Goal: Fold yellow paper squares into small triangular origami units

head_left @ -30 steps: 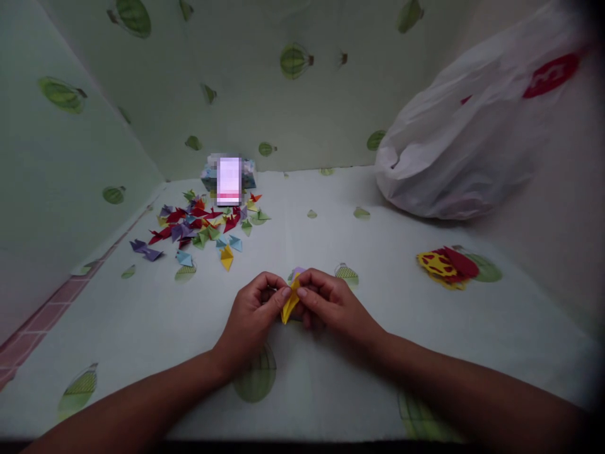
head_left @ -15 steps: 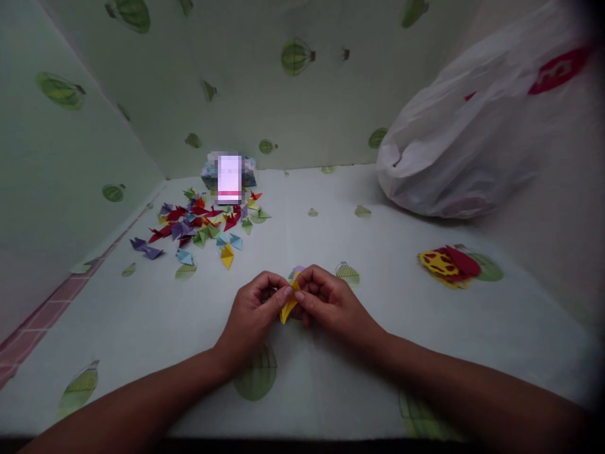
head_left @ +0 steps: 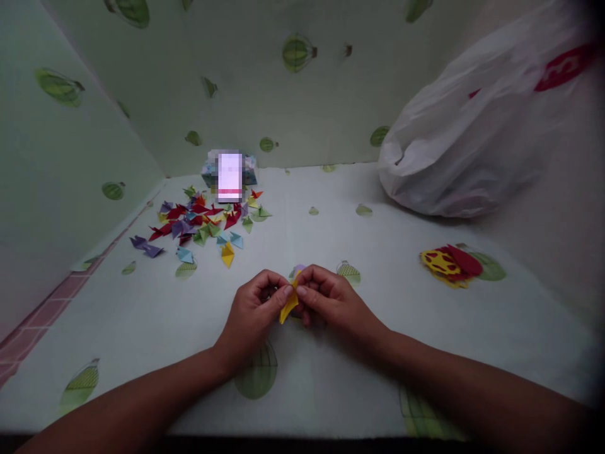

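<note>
Between both hands is a small piece of folded yellow paper (head_left: 288,308), held over the middle of the table. My left hand (head_left: 263,299) pinches its left side between thumb and fingers. On the other side, my right hand (head_left: 327,295) grips it with thumb and forefinger, the remaining fingers curled behind. The thumbs nearly meet on the paper, and part of it is covered by the fingers. A bit of purple (head_left: 299,269) shows just behind the hands; I cannot make out what it is.
A pile of colourful folded paper pieces (head_left: 198,221) lies at the back left. Behind it a lit phone (head_left: 230,176) leans on a patterned box (head_left: 250,171). Red and yellow cut-outs (head_left: 451,265) lie at right. A white plastic bag (head_left: 444,164) stands at the back right.
The yellow paper has turned slightly between the fingertips, and its lower end looks broader. Both hands stay in nearly the same place; the view has shifted a little.
</note>
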Demonstrator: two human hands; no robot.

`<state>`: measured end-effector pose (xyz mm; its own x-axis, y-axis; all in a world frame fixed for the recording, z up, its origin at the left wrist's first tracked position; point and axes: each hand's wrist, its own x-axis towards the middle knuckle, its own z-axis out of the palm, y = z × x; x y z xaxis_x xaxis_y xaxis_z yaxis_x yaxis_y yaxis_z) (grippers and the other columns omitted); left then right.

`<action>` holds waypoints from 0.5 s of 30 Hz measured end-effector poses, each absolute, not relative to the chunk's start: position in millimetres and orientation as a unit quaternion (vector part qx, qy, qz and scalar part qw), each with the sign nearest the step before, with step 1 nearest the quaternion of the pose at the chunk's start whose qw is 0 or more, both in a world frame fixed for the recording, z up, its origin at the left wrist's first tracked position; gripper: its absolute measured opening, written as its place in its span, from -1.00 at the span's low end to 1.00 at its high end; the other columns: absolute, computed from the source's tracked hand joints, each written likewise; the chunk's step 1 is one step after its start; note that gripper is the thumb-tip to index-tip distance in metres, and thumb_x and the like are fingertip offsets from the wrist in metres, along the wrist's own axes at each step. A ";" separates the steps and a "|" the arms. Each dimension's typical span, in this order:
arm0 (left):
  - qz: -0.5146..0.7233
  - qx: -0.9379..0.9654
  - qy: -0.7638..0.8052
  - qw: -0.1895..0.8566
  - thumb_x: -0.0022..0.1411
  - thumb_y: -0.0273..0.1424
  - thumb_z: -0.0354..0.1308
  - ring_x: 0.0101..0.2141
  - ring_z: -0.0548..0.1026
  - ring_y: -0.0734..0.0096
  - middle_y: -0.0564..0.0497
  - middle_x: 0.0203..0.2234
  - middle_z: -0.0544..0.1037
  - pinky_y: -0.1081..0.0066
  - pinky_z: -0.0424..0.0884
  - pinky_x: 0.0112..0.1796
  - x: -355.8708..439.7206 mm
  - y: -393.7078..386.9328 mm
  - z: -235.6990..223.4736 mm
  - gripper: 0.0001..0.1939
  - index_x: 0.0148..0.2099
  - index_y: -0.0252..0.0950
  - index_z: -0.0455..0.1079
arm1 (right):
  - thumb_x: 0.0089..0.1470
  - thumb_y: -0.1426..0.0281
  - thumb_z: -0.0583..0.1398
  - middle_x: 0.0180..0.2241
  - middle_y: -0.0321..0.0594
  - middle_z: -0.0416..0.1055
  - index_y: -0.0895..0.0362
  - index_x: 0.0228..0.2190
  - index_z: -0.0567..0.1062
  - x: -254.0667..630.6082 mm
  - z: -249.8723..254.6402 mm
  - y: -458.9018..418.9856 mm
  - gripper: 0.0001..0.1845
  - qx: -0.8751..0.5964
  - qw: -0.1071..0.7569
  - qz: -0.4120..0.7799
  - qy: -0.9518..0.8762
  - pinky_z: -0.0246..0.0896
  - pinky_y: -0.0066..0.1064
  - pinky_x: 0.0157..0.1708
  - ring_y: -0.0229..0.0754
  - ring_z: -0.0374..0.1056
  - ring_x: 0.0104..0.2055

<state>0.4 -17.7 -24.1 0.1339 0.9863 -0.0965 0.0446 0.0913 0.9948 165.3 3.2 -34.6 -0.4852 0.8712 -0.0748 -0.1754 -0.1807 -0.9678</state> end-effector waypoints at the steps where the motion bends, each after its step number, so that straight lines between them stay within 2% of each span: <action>1: 0.430 0.521 0.500 0.542 0.23 -0.32 0.21 -0.45 0.44 0.47 0.07 -0.50 0.50 0.47 0.33 -0.40 0.3 -17.8 -24.2 -0.83 -0.33 -0.32 0.37 | 0.14 0.29 0.23 -0.54 -0.37 0.37 0.14 -0.37 0.36 165.2 -34.5 3.4 -0.81 -0.336 0.379 0.692 -0.515 0.11 -0.50 -0.56 -0.38 0.27 -0.59; 15: 0.418 0.531 0.490 0.551 0.23 -0.32 0.19 -0.43 0.45 0.44 0.05 -0.48 0.51 0.45 0.36 -0.38 0.2 -18.0 -21.3 -0.84 -0.32 -0.32 0.39 | 0.10 0.32 0.24 -0.56 -0.37 0.36 0.14 -0.44 0.35 165.2 -35.0 4.9 -0.80 -0.343 0.387 0.677 -0.524 0.11 -0.52 -0.61 -0.39 0.25 -0.61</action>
<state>0.2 -18.0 -21.3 0.1715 0.9804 -0.0969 0.0596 0.0878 0.9944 165.2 4.9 -35.0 -0.4651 0.8832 -0.0594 -0.1629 -0.1513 -0.9750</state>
